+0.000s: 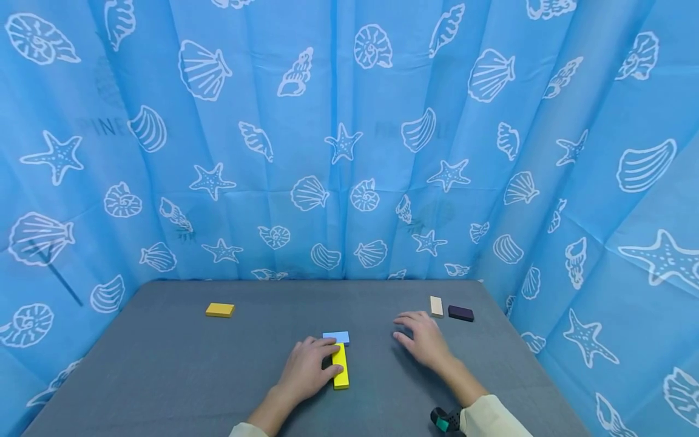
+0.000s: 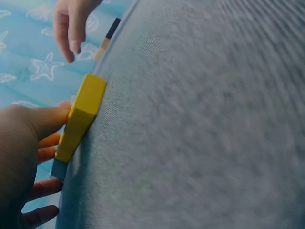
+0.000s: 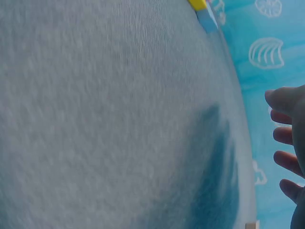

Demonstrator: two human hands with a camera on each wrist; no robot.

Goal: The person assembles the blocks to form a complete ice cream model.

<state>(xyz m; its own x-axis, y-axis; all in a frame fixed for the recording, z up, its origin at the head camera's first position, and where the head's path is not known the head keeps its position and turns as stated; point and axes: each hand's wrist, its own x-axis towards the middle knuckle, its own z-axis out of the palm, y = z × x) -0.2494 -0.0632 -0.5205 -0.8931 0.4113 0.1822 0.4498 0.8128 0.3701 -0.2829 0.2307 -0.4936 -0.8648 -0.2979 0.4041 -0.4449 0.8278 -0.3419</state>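
On the grey table lies a long yellow block, its far end close to a light blue block. My left hand reaches it from the left; thumb and index fingertips touch its upper side, the other fingers spread beyond, as the left wrist view shows. Whether the fingers press or only rest there is hard to tell. My right hand hovers over the table's right half, holding nothing, its fingers loosely bent. Nearest to it is a cream block, with a dark block beside that.
An orange-yellow block lies alone at the back left of the table. Behind and to the right hangs a blue curtain with white shells and starfish. A black band is on my right wrist.
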